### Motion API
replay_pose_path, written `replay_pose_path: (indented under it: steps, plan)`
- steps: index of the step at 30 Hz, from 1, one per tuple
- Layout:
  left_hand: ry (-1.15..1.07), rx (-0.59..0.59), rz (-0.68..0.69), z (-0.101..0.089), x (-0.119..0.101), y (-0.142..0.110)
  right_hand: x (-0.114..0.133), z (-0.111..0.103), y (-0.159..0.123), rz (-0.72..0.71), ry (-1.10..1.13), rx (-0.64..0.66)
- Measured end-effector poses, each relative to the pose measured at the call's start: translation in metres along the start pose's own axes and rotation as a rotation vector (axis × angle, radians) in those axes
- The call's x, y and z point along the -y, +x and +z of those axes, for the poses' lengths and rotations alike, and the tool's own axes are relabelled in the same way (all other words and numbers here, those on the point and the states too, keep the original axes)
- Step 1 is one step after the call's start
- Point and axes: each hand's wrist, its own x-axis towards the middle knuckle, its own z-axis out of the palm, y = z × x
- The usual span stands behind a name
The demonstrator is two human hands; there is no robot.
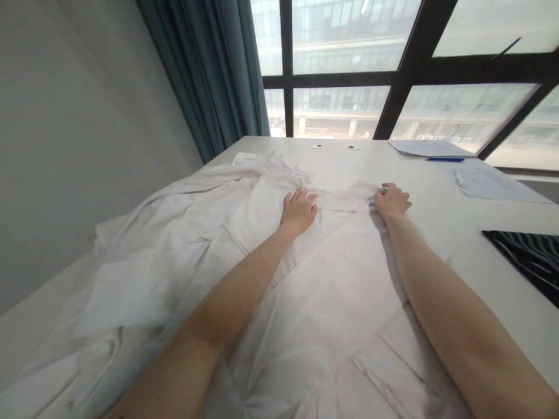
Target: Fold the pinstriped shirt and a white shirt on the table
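A large white cloth garment (pixel 301 326), perhaps a coat or shirt, is spread over the white table (pixel 463 256) with folds and seams showing. My left hand (pixel 299 210) rests on its upper part, near the far edge, with fingers spread and pressed lightly down. At the garment's far right corner, my right hand (pixel 392 201) has its fingers bent around the fabric edge; the thumb side is partly hidden. More white fabric (pixel 174 233) lies rumpled to the left. Whether it belongs to the same garment I cannot tell.
Papers (pixel 432 148) with a blue pen (pixel 445 159) on them lie at the far right. A black striped item (pixel 528 256) sits at the right edge. Two small oval items (pixel 317 146) are at the back. Beyond stand a blue curtain (pixel 218 70) and framed windows (pixel 345 41).
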Motion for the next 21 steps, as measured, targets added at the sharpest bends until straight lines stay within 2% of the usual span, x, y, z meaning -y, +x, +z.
replay_pose_path:
  steps: [5, 10, 14, 18, 21]
  plan:
    - [-0.047, -0.057, -0.038, -0.002, 0.001, 0.001, -0.002, -0.001, 0.002, 0.04, 0.104, -0.042]
    - [0.002, -0.024, -0.143, -0.009, 0.013, 0.004, -0.006, -0.001, -0.002, 0.029, 0.191, -0.051]
    - [0.039, 0.033, -0.241, -0.02, 0.041, 0.018, -0.006, 0.0, -0.001, 0.054, 0.235, -0.061]
    - [0.029, 0.026, -0.318, -0.037, 0.08, 0.03, -0.006, 0.001, 0.006, 0.073, 0.251, -0.028]
    - [-0.007, 0.033, -0.369, -0.047, 0.102, 0.035, -0.008, -0.002, 0.013, 0.018, 0.246, 0.016]
